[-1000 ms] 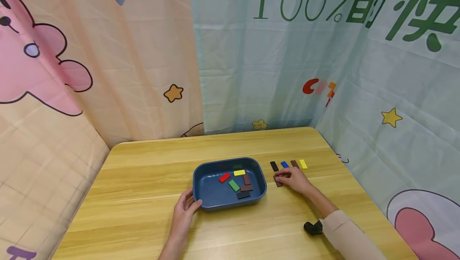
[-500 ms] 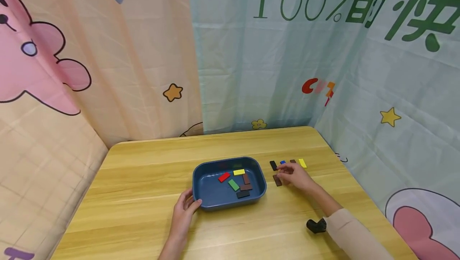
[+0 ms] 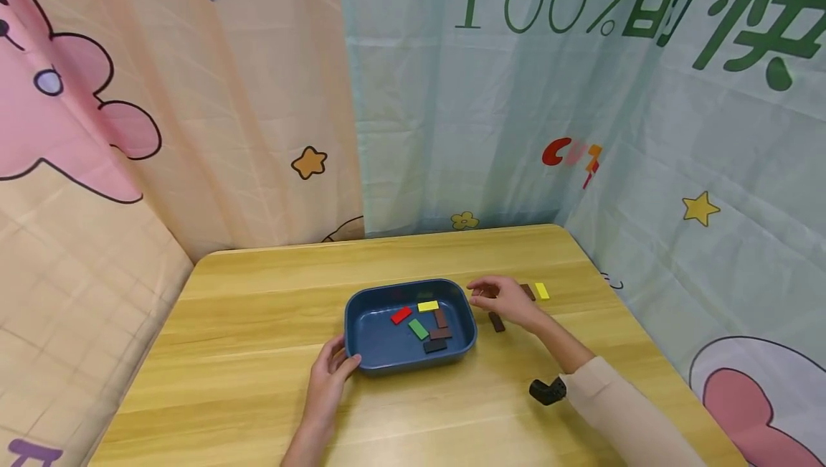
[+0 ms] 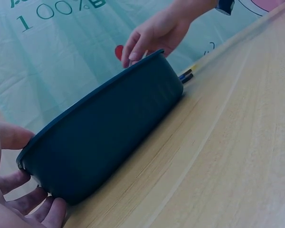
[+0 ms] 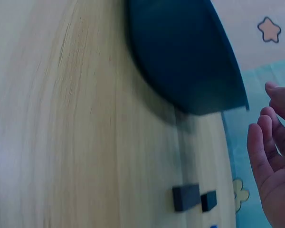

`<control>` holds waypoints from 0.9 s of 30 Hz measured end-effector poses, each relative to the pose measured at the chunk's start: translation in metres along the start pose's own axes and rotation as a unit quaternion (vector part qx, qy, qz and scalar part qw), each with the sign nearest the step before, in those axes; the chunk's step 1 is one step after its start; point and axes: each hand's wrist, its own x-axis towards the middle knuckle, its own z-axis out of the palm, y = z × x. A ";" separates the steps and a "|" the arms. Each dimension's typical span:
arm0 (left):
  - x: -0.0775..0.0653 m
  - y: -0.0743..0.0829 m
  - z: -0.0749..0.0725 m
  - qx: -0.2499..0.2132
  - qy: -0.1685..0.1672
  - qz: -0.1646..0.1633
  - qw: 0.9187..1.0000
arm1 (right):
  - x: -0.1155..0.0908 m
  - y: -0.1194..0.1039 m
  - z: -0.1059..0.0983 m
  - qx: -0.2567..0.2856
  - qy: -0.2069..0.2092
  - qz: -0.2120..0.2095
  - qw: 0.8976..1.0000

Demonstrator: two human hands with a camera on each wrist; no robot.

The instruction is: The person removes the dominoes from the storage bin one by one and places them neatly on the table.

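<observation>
On the table sits a dark blue tray [image 3: 381,363] with several small flat blocks inside: a red block [image 3: 401,315], a yellow block [image 3: 428,306], a green block [image 3: 418,329], brown ones and a black block [image 3: 435,345]. The left hand [image 3: 327,383] holds the tray's near left corner, thumb on the rim, fingers against the outer wall. Just beyond the right rim, the right hand [image 3: 506,300] hovers with thumb and fingertips close together. A thin pale block edge shows at its fingertips in the left wrist view; most of that block is hidden by the fingers.
Right of the tray lie a dark brown block [image 3: 496,321], a brown block [image 3: 528,292] and a yellow block [image 3: 542,290]. Black and blue blocks show low in the right wrist view. A black wrist device [image 3: 547,392] sits by the right sleeve. Curtains surround the table.
The right hand has lifted from among the loose blocks and moved left to the tray's right rim, now covering the black and blue blocks in the head view. The left hand stays at its corner.
</observation>
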 end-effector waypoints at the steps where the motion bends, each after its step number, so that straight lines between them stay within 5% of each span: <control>1: 0.001 0.000 0.000 0.000 -0.001 0.003 1.000 | 0.001 -0.004 0.002 -0.002 -0.003 -0.008 1.000; 15: 0.004 -0.001 0.000 -0.013 -0.001 0.006 1.000 | 0.030 -0.037 0.037 -0.034 -0.057 -0.069 0.995; 27: 0.005 0.001 0.001 -0.007 0.004 -0.012 1.000 | 0.058 -0.037 0.066 -0.084 -0.146 -0.099 0.981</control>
